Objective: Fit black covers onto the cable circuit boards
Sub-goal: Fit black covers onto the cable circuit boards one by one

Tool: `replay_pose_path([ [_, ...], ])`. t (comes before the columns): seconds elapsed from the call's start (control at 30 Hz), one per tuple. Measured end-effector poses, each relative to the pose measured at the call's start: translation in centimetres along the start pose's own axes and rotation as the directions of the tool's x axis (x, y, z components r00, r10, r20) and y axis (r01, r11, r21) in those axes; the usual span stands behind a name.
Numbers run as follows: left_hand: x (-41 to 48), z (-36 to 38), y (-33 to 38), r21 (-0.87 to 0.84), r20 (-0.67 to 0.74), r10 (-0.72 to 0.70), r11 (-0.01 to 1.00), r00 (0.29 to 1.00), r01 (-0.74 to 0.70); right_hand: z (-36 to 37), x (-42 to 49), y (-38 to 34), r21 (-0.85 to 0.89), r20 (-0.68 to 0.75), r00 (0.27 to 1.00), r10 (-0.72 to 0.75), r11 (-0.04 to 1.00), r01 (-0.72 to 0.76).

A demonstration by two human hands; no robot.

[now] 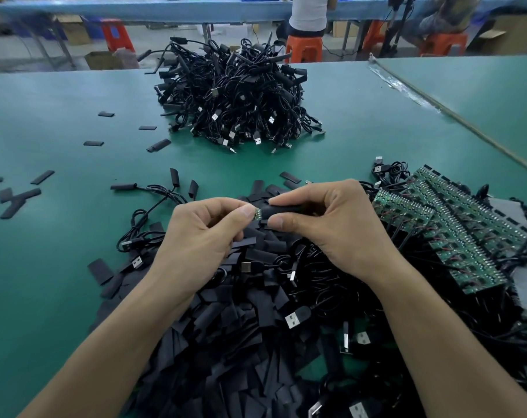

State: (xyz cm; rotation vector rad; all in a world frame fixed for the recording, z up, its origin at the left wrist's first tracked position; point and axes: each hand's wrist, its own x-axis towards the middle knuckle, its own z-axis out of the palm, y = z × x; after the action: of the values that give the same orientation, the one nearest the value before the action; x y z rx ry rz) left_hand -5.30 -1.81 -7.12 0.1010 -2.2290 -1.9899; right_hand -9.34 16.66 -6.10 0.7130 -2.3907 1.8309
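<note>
My left hand (208, 233) pinches the green end of a small circuit board (258, 213) between thumb and forefinger. My right hand (328, 224) grips a black cover (282, 211) that sits over most of that board, thumb below and forefinger on top. Only a short green tip of the board shows between the two hands. Below my hands lies a heap of loose black covers (226, 342). Rows of uncovered green circuit boards (455, 233) with cables lie to the right.
A big pile of black USB cables (238, 98) sits mid-table on the green mat (60, 236). Several stray covers (17, 200) are scattered to the left. Loose USB plugs (297, 318) lie among the heap. People sit on orange stools (304, 46) at a far bench.
</note>
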Motion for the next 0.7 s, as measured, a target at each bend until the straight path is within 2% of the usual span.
replay_pose_path([
  [0.2, -0.01, -0.07, 0.11, 0.022, -0.005, -0.019, 1.000, 1.000, 0.019, -0.22, 0.03, -0.09, -0.017, 0.080, 0.997, 0.021, 1.000, -0.020],
  [0.4, -0.11, -0.24, 0.28, 0.031, 0.052, -0.060, 0.998, 0.997, 0.058, -0.31, 0.08, 0.27, -0.057, 0.051, 0.997, 0.064, 0.997, -0.061],
  [0.57, -0.06, -0.34, 0.53, 0.046, 0.073, -0.077, 0.996, 0.994, 0.074, -0.35, 0.13, 0.37, -0.025, 0.086, 0.990, 0.108, 0.994, -0.106],
  [0.7, -0.13, -0.43, 0.77, 0.023, 0.088, -0.079, 0.997, 0.993, 0.077, -0.36, 0.07, 0.34, -0.024, 0.067, 0.994, 0.092, 0.996, -0.090],
])
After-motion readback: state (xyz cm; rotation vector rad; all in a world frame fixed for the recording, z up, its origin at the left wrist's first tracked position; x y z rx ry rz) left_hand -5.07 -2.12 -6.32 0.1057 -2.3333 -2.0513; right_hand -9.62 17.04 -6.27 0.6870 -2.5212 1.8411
